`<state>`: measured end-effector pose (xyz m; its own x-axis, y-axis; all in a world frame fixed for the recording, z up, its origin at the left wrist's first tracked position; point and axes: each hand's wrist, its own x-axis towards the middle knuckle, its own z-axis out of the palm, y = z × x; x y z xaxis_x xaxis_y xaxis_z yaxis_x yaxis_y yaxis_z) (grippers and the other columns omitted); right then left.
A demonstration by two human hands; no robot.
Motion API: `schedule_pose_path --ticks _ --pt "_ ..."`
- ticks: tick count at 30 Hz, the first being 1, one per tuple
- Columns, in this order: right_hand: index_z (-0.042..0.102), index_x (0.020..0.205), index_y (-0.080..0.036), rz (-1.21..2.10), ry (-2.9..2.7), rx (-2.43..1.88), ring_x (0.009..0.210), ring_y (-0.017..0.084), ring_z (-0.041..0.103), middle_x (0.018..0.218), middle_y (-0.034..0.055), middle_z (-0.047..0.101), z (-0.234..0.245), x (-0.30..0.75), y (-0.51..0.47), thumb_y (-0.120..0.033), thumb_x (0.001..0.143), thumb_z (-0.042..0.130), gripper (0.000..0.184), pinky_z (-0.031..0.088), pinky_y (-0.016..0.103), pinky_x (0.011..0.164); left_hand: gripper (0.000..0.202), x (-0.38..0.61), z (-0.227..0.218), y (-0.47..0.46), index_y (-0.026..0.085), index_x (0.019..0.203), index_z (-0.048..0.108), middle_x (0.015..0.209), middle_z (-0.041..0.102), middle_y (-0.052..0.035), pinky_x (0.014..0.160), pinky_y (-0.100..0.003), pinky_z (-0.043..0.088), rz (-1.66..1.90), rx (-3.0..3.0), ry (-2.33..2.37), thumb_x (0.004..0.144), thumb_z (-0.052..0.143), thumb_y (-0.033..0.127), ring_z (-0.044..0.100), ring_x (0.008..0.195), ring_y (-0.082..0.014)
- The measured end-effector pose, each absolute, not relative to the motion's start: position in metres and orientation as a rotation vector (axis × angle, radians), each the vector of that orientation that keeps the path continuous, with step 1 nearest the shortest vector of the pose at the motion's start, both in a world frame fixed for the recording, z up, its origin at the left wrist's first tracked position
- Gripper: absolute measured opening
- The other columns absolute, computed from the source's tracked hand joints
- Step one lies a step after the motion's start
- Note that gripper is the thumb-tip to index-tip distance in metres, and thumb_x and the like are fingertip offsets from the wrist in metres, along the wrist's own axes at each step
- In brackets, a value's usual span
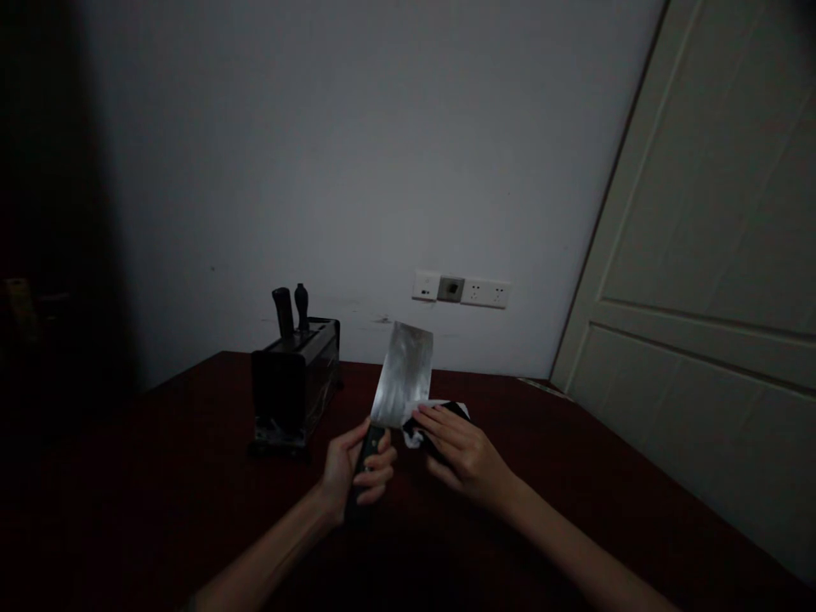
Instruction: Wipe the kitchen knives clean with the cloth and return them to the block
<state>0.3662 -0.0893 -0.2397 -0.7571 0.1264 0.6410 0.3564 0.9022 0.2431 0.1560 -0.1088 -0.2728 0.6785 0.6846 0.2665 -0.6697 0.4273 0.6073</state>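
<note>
My left hand [357, 472] is wrapped round the dark handle of a cleaver [403, 374], whose broad steel blade points up and away from me. My right hand [460, 452] presses a black and white cloth [439, 416] against the lower right side of the blade, fingers closed on it. Both hands hover over a dark red table [191, 493].
A black knife block [294, 378] with two dark handles sticking out stands on the table to the left of the cleaver. A white wall with a socket strip [460, 290] is behind. A pale door [707, 280] fills the right side.
</note>
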Motion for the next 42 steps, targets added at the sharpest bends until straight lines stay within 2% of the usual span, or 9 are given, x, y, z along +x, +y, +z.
schedule_pose_path --ticks 9,14,18,25,28,30,33,36,42 --pt "0.052 0.120 -0.017 -0.437 -2.218 -0.678 0.110 0.025 0.053 0.118 0.0136 0.059 -0.288 0.382 -0.062 -0.015 0.080 0.049 0.040 0.045 0.048 0.093 0.035 0.152 -0.264 -0.108 0.013 0.071 0.046 0.054 0.030 0.0058 0.027 -0.013 0.024 1.019 0.850 0.139 0.086 0.035 0.043 0.015 0.034 -0.0024" --pt "0.061 0.105 -0.019 -0.380 -2.383 -0.741 0.115 0.029 0.048 0.103 0.0108 0.066 -0.310 0.356 -0.062 -0.017 0.074 0.055 0.032 0.031 0.056 0.100 0.032 0.152 -0.259 -0.110 0.014 0.074 0.046 0.059 0.032 0.0045 0.031 -0.015 0.027 1.126 0.908 0.274 0.087 0.035 0.042 0.022 0.037 -0.0035" --pt "0.064 0.085 -0.019 -0.103 -2.418 -0.858 0.106 0.026 0.051 0.089 0.0081 0.064 -0.321 0.342 -0.067 -0.022 0.073 0.055 0.015 0.041 0.044 0.093 0.030 0.154 -0.256 -0.112 0.014 0.076 0.048 0.061 0.037 0.0031 0.036 -0.017 0.033 1.198 0.964 0.350 0.086 0.039 0.040 0.030 0.040 -0.0048" --pt "0.056 0.097 -0.018 0.326 -2.319 -1.080 0.089 0.023 0.053 0.096 0.0083 0.057 -0.320 0.348 -0.062 -0.050 0.069 0.060 0.043 0.045 0.039 0.081 0.027 0.159 -0.256 -0.112 0.011 0.077 0.052 0.074 0.058 -0.0073 0.046 -0.028 0.045 1.259 1.130 0.509 0.085 0.045 0.037 0.046 0.045 -0.0098" --pt "0.043 0.122 -0.019 0.456 -2.289 -1.064 0.089 0.022 0.056 0.098 0.0077 0.060 -0.317 0.356 -0.058 -0.052 0.072 0.056 0.061 0.044 0.039 0.081 0.028 0.160 -0.256 -0.111 0.010 0.077 0.055 0.079 0.062 -0.0106 0.049 -0.030 0.047 1.276 1.157 0.532 0.083 0.048 0.036 0.050 0.047 -0.0111" --pt "0.042 0.124 -0.020 0.438 -2.219 -1.052 0.093 0.023 0.056 0.102 0.0085 0.061 -0.313 0.359 -0.058 -0.049 0.078 0.049 0.055 0.043 0.039 0.083 0.029 0.160 -0.257 -0.110 0.010 0.078 0.057 0.082 0.064 -0.0123 0.052 -0.032 0.049 1.280 1.152 0.543 0.082 0.050 0.037 0.053 0.051 -0.0125" --pt "0.058 0.096 -0.020 0.330 -2.024 -0.990 0.087 0.020 0.056 0.092 0.0073 0.061 -0.301 0.358 -0.065 -0.042 0.086 0.038 0.031 0.043 0.034 0.078 0.029 0.158 -0.256 -0.107 0.009 0.080 0.059 0.086 0.065 -0.0148 0.065 -0.035 0.049 1.274 1.145 0.576 0.081 0.053 0.037 0.061 0.064 -0.0184" --pt "0.053 0.067 -0.020 0.343 -1.845 -0.937 0.063 0.015 0.053 0.066 0.0015 0.055 -0.283 0.352 -0.080 -0.039 0.088 0.035 0.033 0.041 0.027 0.062 0.027 0.156 -0.254 -0.102 0.007 0.080 0.062 0.089 0.065 -0.0164 0.082 -0.036 0.044 1.309 1.166 0.601 0.079 0.056 0.033 0.063 0.083 -0.0241" --pt "0.054 0.065 -0.019 0.782 -1.722 -0.881 0.058 0.014 0.054 0.060 -0.0008 0.056 -0.259 0.326 -0.101 -0.046 0.084 0.041 0.036 0.041 0.025 0.058 0.026 0.159 -0.249 -0.091 0.007 0.080 0.066 0.091 0.066 -0.0162 0.087 -0.036 0.041 1.361 1.191 0.623 0.076 0.061 0.032 0.062 0.088 -0.0247"
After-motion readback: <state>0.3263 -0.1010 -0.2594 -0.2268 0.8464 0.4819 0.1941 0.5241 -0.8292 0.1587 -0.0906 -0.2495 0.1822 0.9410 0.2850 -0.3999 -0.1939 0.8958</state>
